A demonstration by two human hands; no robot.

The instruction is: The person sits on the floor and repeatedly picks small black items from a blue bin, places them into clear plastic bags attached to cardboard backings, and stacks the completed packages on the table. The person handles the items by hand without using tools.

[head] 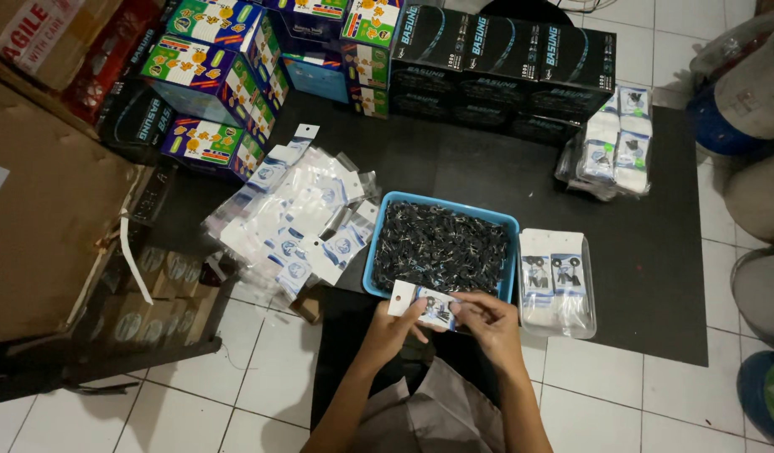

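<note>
So a small clear packet (433, 307) with a white header card is being held between both hands, just in front of the near rim of a blue tray (444, 204). The left hand (393, 329) is pinched on the packet's left end near the white card, and the right hand (487, 323) is closed on its right end, fingers curled over the top edge. The tray is filled with a heap of small dark clips (439, 246) and is sat on a black mat (647, 252) laid over the white tiled floor. Just right of the tray, a neat stack of filled packets (555, 281) is seen. To the left, a loose pile of empty packets (299, 214) is spread out. Dark boxes (504, 59) and colourful boxes (215, 50) are stacked along the back.
</note>
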